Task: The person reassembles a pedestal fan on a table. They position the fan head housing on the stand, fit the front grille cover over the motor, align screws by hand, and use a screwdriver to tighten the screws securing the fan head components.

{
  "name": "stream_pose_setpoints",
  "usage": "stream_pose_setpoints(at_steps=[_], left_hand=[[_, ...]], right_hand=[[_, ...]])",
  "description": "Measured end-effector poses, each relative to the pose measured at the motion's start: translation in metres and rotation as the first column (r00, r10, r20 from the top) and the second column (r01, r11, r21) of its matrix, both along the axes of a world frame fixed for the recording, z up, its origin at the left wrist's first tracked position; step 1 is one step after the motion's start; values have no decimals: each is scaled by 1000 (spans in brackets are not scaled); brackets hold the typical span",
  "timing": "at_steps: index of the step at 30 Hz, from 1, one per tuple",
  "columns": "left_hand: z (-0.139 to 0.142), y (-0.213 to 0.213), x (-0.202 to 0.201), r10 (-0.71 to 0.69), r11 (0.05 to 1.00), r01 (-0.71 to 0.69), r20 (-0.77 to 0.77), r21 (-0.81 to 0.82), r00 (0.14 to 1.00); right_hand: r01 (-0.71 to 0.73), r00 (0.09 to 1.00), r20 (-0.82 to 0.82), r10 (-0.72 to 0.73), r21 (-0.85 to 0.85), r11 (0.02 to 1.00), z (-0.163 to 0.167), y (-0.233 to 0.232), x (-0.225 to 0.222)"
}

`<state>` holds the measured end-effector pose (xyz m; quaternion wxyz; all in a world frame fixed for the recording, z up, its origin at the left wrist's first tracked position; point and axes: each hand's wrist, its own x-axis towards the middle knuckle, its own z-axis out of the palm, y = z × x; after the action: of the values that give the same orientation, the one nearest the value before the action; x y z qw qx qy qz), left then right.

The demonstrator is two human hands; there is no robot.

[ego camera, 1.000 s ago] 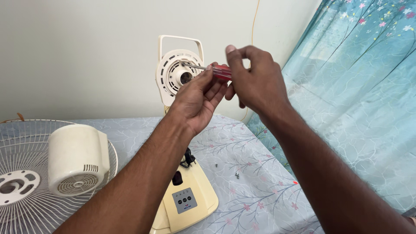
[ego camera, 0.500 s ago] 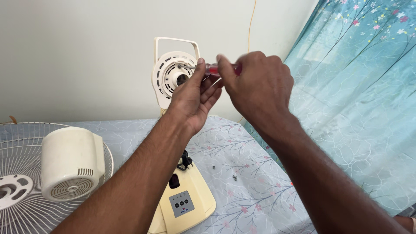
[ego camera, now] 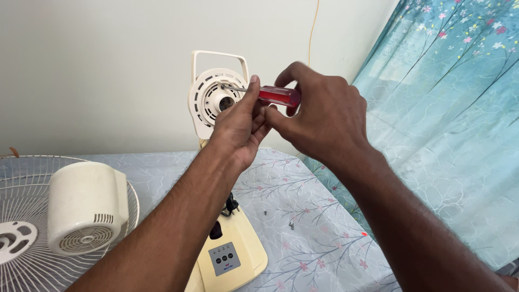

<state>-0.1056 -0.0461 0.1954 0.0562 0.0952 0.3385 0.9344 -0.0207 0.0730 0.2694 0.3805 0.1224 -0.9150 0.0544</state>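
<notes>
A cream fan motor head [ego camera: 212, 100] with a round slotted face and a carry handle stands upright on its stand. My right hand [ego camera: 319, 116] grips the red handle of a screwdriver [ego camera: 277, 95], whose metal shaft points left with its tip at the motor face. My left hand [ego camera: 240, 127] is raised just below the shaft, fingers touching it near the tip. The fan's cream base [ego camera: 230, 258] with a grey button panel sits below my left forearm.
A cream motor cover [ego camera: 84, 208] lies on a white wire fan guard [ego camera: 21, 184] at the left. Small screws [ego camera: 291, 224] lie on the floral cloth [ego camera: 303, 211]. A turquoise flowered curtain [ego camera: 448, 108] hangs at the right; a yellow cord [ego camera: 312, 27] runs up the wall.
The view has shifted slightly, and both hands stay at the motor face. My right hand has turned on the screwdriver handle, showing more of the red grip.
</notes>
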Motion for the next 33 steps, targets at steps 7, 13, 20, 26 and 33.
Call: stream_pose_setpoints(at_steps=[7, 13, 20, 26, 33], left_hand=[[3, 2, 4, -34, 997, 35, -17, 62, 999], [-4, -1, 2, -93, 980, 111, -114, 167, 989], [0, -2, 8, -25, 995, 25, 2, 94, 1000], [2, -5, 7, -30, 997, 31, -15, 69, 999], [-4, 1, 6, -195, 952, 223, -144, 209, 970]], right_hand=[[-98, 988, -116, 102, 40, 994, -1, 2, -2], [-148, 983, -120, 140, -62, 987, -10, -3, -2], [-144, 987, -93, 129, -181, 973, -15, -10, -4], [-93, 996, -30, 89, -189, 978, -11, -13, -2], [97, 992, 73, -102, 68, 993, 0, -14, 0]])
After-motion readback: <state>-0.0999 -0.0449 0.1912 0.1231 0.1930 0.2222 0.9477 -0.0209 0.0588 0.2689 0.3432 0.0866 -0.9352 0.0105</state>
